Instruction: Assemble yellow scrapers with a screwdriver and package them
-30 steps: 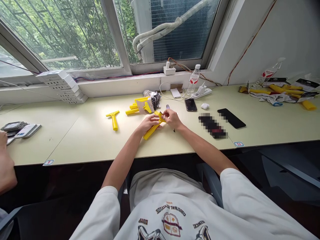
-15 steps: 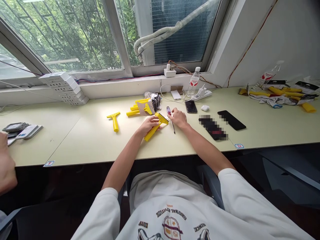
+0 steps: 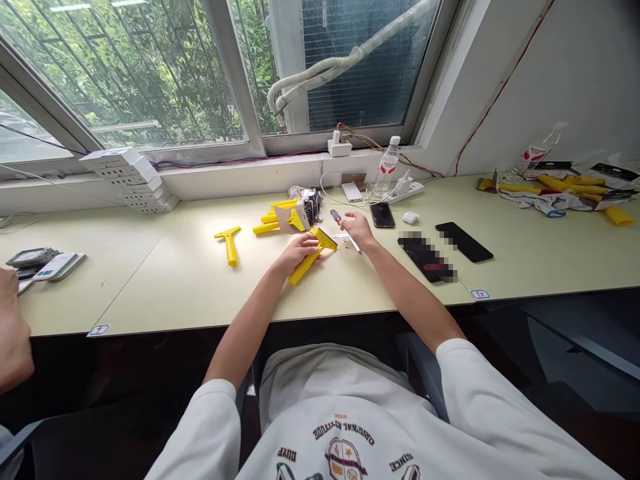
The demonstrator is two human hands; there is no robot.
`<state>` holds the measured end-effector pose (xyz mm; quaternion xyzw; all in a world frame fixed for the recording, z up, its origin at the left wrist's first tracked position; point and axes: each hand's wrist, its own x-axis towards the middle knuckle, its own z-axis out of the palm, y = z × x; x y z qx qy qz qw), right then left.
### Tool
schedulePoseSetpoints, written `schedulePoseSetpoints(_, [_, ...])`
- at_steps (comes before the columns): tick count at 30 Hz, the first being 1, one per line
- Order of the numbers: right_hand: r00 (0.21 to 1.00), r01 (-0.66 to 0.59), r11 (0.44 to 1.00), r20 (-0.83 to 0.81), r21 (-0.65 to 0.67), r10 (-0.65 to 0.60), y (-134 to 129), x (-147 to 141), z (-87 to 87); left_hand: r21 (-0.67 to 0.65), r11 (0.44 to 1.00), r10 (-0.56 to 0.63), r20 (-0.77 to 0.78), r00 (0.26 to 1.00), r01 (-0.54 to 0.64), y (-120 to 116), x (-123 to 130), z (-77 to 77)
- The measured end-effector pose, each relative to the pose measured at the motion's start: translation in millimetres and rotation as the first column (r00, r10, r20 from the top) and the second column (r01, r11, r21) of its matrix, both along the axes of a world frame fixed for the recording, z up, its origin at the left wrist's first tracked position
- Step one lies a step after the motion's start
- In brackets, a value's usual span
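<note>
My left hand (image 3: 300, 251) is closed round a yellow scraper (image 3: 306, 265), whose wide head points up and to the right. In my right hand (image 3: 359, 230) is a screwdriver (image 3: 336, 215); its patterned handle sticks out to the left and its metal shaft slants down to the right under the hand. A few tiny parts (image 3: 345, 241), too small to name, lie on the table between the two hands. To the left, a T-shaped yellow scraper (image 3: 231, 250) rests by itself. Beyond my left hand lies a pile of yellow scrapers (image 3: 283, 219) with packaged pieces beside it.
At the back right stand a water bottle (image 3: 387, 163) and a power strip (image 3: 407, 191). Right of my hand are a phone (image 3: 383, 215), a white earphone case (image 3: 411, 217) and a black slab (image 3: 465, 241). Another person's arm (image 3: 15, 333) shows at the far left.
The screwdriver has turned in my right hand, its shaft swinging to the right, and that hand has lifted slightly. My left hand keeps the scraper in about the same place.
</note>
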<state>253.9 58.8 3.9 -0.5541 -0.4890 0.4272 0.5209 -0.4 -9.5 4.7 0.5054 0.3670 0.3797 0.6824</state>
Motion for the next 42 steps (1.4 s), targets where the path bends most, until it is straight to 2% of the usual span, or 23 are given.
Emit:
schedulePoseSetpoints(3, [0.945,-0.105,0.994,-0.309,0.013,0.104,-4.1,10.6,12.7,0.002,1.0,-0.001,-0.002,1.0,0.001,1.2,-0.3,-1.4])
schedulePoseSetpoints(6, [0.771,-0.178,0.981,-0.608,0.079,0.189,-10.0,22.8,23.0,0.0,1.0,0.003,-0.002,1.0,-0.003,1.2,-0.1,-1.9])
schedulePoseSetpoints(8, [0.665,-0.19,0.976,-0.716,0.109,0.21,-12.7,29.8,27.8,-0.005,1.0,0.007,-0.007,1.0,-0.007,0.8,-0.1,-1.8])
schedulePoseSetpoints(11, [0.618,-0.185,0.977,-0.76,0.107,0.2,-14.2,36.5,32.2,-0.015,1.0,0.015,-0.015,1.0,-0.016,0.1,-0.6,-1.5])
schedulePoseSetpoints(16, [0.705,0.033,0.995,-0.708,0.093,0.042,-16.8,37.1,34.6,-0.02,1.0,0.021,-0.023,1.0,-0.021,-0.5,-0.8,-0.5])
schedulePoseSetpoints(18, [0.751,0.111,0.981,-0.66,0.162,0.024,-20.8,35.1,35.9,-0.018,1.0,0.019,-0.028,0.999,-0.02,-0.3,-0.4,0.0])
schedulePoseSetpoints(21, [0.847,0.162,0.938,-0.531,0.308,0.028,-29.9,30.4,38.9,-0.011,1.0,0.014,-0.028,1.0,-0.015,0.1,0.2,0.2])
schedulePoseSetpoints(25, [0.915,0.157,0.875,-0.401,0.458,0.046,-42.1,23.5,41.6,-0.008,1.0,0.006,-0.018,1.0,-0.007,0.8,0.0,-1.2])
schedulePoseSetpoints(29, [0.935,0.146,0.845,-0.351,0.514,0.052,-51.1,21.3,43.5,-0.004,1.0,-0.008,-0.009,1.0,0.008,1.1,-0.7,-2.3])
schedulePoseSetpoints(36, [0.92,0.104,0.872,-0.38,0.478,0.098,-61.4,20.3,47.8,-0.012,1.0,0.006,-0.023,1.0,-0.007,-1.2,0.4,1.4])
schedulePoseSetpoints(42, [0.926,0.117,0.903,-0.374,0.414,0.052,-63.4,16.7,47.1,-0.011,1.0,0.012,-0.027,1.0,-0.012,-1.2,-0.1,1.4])
